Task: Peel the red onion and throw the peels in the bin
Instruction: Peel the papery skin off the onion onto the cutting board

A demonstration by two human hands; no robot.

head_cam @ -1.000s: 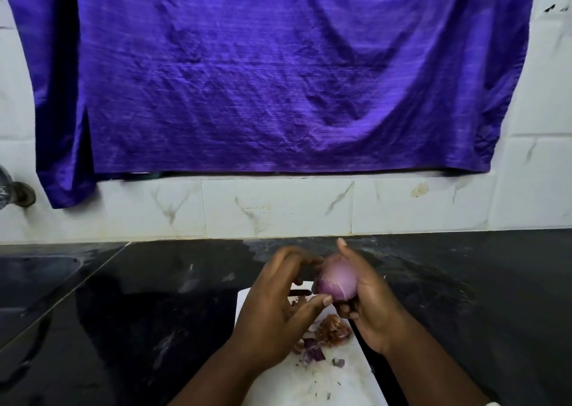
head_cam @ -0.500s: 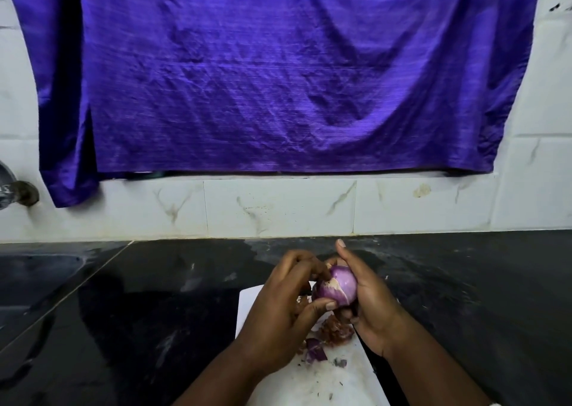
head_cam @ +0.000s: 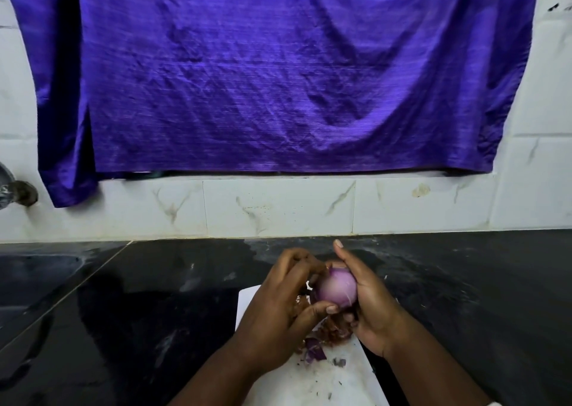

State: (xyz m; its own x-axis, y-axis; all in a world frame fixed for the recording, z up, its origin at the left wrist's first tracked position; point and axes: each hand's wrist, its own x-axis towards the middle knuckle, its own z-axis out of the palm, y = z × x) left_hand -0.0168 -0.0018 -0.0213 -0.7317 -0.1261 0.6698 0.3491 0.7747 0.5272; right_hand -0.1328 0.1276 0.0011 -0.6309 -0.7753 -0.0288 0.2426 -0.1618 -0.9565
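Low in the frame's centre, our left hand now pinches at the top of the red onion, fingers moved up from its side. Our right hand keeps its grip cupped around the bulb, now showing smooth pale flesh. Peels lie on the white board below; binning remains.

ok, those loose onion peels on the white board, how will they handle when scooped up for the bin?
The peels lie as a crumpled heap of thin, curled flakes, so probably very light and floppy, likely to crumble or scatter. Small bits lie apart on the white board, so a single pinch would likely miss some. The purple chunk looks thicker, probably stiffer.
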